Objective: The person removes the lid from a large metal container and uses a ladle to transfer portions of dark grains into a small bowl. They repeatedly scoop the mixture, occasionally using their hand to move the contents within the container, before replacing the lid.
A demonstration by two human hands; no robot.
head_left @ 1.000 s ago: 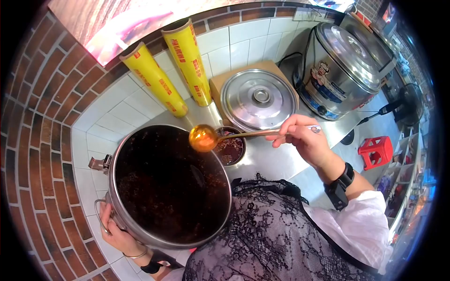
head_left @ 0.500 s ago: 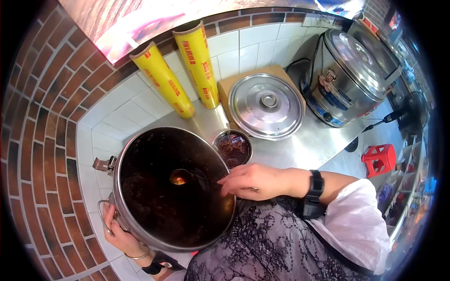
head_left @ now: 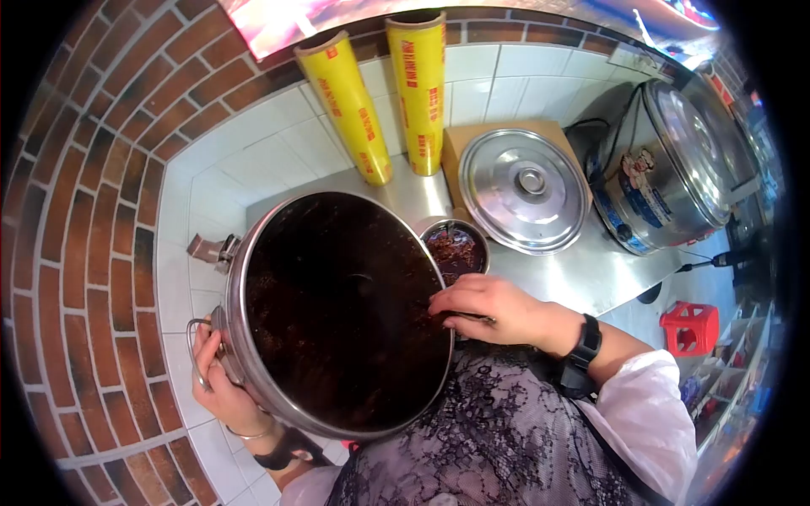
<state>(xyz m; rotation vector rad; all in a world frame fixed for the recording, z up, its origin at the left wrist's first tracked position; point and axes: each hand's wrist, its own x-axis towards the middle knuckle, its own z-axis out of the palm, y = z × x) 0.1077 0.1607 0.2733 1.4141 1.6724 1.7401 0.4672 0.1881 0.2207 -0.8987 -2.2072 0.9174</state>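
A large steel pot point(head_left: 291, 415) full of dark brown liquid stands tilted towards me. My left hand point(head_left: 224, 384) is at its left side, fingers closed round the wire side handle point(head_left: 201, 354). Over the pot's right rim, my right hand point(head_left: 494, 310) pinches a thin ladle handle point(head_left: 479, 319). The ladle's bowl is hidden under the liquid. Just beyond that hand sits a small steel bowl point(head_left: 483, 263) with dark red, oily contents.
Two yellow printed rolls point(head_left: 350, 114) stand against the tiled wall. A steel lid point(head_left: 523, 194) rests on cardboard point(head_left: 460, 139). Farther right are a lidded steel cooker point(head_left: 645, 181) with a cord and a red stool point(head_left: 689, 329). A metal latch point(head_left: 211, 249) sticks out from the pot's left side.
The ladle's bowl, visible near the liquid's surface before, has sunk out of sight. My view has shifted, so everything sits differently in it. Both hands keep their holds.
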